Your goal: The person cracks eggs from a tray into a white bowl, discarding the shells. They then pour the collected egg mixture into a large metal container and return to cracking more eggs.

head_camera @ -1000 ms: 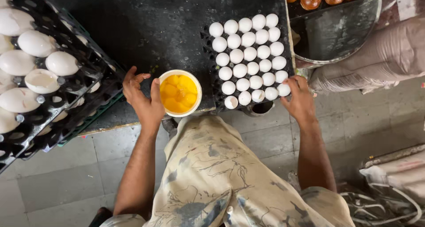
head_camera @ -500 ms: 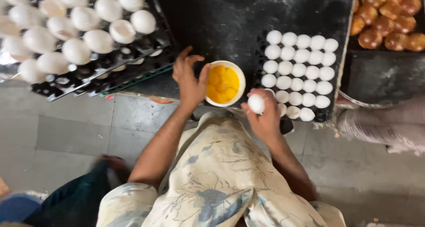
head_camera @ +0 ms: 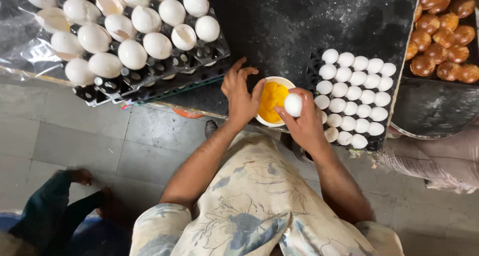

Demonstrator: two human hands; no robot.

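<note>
My right hand (head_camera: 303, 122) grips a white egg (head_camera: 293, 105) just over the right rim of a white bowl (head_camera: 273, 103) filled with yellow yolk. My left hand (head_camera: 241, 95) rests against the bowl's left rim, fingers curled around it. The bowl sits at the front edge of a black counter (head_camera: 279, 26). To the right of the bowl lies a dark tray of whole white eggs (head_camera: 357, 97) in rows.
Stacked black trays with empty and cracked eggshells (head_camera: 124, 36) stand at the upper left. Browned round buns (head_camera: 441, 34) fill a tray at the upper right. Another person's leg and foot (head_camera: 75, 196) are on the tiled floor at the lower left.
My right hand picked an egg from the tray and has brought it left to the bowl's rim. The left hand stays on the bowl. The camera view has shifted.
</note>
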